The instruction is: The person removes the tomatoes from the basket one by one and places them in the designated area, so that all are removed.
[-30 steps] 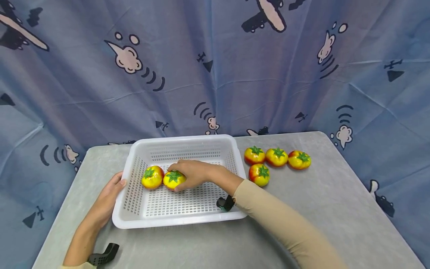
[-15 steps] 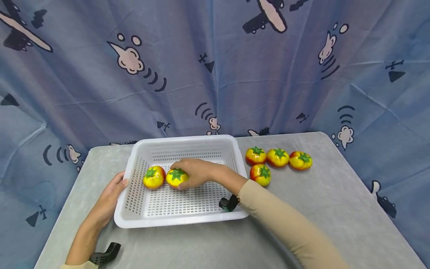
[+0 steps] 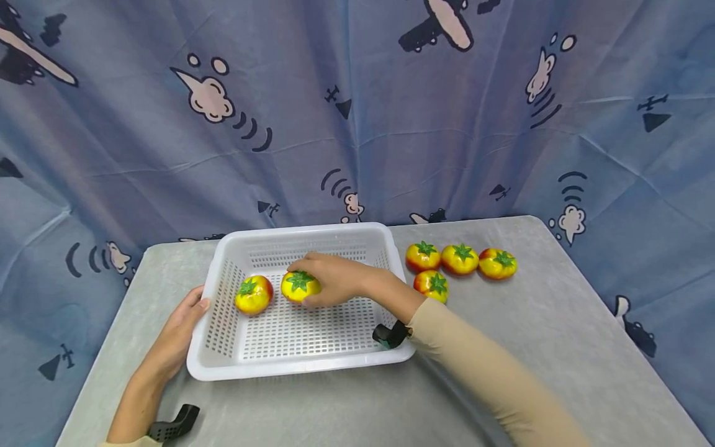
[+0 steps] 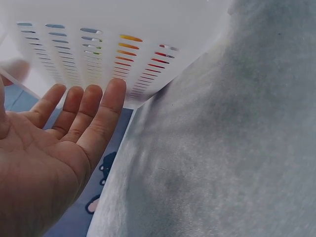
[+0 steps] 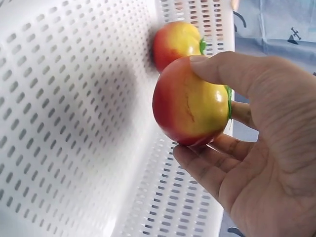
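A white perforated plastic basket (image 3: 301, 367) sits on the table. At its left side my left hand (image 3: 177, 332) holds the wall, thumb over the rim and fingers against the outside, as the left wrist view shows of the fingers (image 4: 90, 106). My right hand (image 3: 337, 280) reaches into the basket and grips a yellow-and-red tomato (image 3: 300, 287) with a green leafy top. The right wrist view has this tomato (image 5: 190, 103) between thumb and fingers. Left of it a second tomato (image 3: 254, 295) rests on the basket floor, with a gap between the two in the head view.
Right of the basket, several more tomatoes lie on the grey table (image 3: 536, 335): one tomato (image 3: 432, 284) in front, near the basket's rim, and a row behind it ending at the rightmost tomato (image 3: 498, 264). A blue printed curtain (image 3: 357, 112) hangs behind the table.
My right hand has moved right and slightly toward the back with its tomato, widening the gap to the other tomato in the basket. My left hand stays at the rim.
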`<state>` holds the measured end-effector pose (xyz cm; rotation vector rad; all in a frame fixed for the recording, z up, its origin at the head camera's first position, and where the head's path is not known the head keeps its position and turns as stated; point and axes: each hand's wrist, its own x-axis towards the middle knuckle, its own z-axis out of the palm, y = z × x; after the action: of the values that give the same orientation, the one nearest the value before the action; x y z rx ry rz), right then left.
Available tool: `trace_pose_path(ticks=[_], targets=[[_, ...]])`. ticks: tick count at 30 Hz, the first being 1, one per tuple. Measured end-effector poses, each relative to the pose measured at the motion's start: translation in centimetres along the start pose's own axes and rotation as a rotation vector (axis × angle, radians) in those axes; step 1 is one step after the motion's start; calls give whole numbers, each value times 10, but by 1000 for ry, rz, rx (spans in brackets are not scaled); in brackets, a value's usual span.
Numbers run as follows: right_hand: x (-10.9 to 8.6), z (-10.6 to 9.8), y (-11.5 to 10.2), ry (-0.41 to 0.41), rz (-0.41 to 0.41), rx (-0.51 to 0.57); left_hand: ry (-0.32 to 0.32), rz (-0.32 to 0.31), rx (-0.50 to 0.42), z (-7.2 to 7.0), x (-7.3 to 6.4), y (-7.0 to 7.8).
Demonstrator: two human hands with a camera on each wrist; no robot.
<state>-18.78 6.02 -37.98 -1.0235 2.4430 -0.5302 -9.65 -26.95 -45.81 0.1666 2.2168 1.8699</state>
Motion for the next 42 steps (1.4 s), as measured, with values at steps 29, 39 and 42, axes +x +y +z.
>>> trace_pose_path(ticks=[29, 39, 42], targets=[[-77, -11, 1, 301, -17, 80, -5, -13, -20, 1, -1, -3], [-101, -11, 8, 395, -2, 132, 0, -5, -23, 1, 1, 0], [-107, -10, 11, 426, -4, 140, -2, -3, -30, 0, 0, -1]])
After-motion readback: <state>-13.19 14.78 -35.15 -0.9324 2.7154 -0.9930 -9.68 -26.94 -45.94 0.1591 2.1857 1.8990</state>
